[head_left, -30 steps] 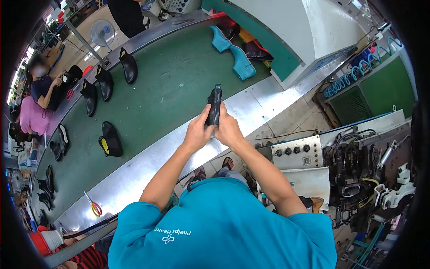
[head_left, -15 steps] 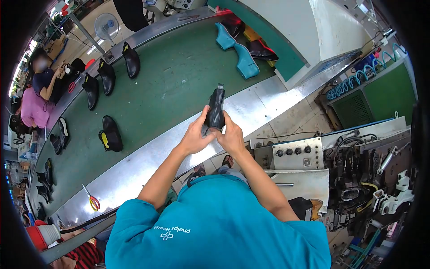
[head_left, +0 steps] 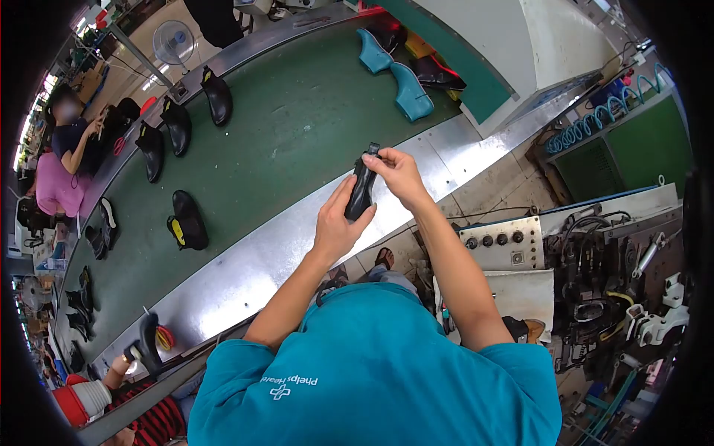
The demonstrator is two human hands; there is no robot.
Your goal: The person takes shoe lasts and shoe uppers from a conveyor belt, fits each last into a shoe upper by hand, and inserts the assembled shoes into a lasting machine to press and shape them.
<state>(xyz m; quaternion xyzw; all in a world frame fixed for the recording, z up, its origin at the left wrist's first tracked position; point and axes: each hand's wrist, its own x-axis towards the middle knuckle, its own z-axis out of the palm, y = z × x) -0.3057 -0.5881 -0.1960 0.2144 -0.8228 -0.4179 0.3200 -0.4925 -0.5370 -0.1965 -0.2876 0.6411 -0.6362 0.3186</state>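
Over the metal edge of the green conveyor belt I hold a black shoe [head_left: 361, 192], seen end-on, so its exact style cannot be told. My left hand [head_left: 338, 227] grips its near end, fingers along one side and thumb on the other. At the far end, the fingers of my right hand [head_left: 398, 177] are closed on a narrow tip of the shoe. A single black shoe with a yellow patch [head_left: 189, 221] lies on the belt to the left.
Black ankle boots [head_left: 177, 128] stand along the belt's far side. Teal shoe forms [head_left: 411, 93] lie by a white machine [head_left: 569, 44]. A co-worker's hand [head_left: 119, 364] holds a dark shoe [head_left: 150, 342] near red-handled scissors [head_left: 165, 338]. Another person [head_left: 68, 137] sits at far left.
My right hand has moved from the near end of the shoe up to its far tip. A co-worker's hand with a dark shoe has appeared at lower left, over the scissors.
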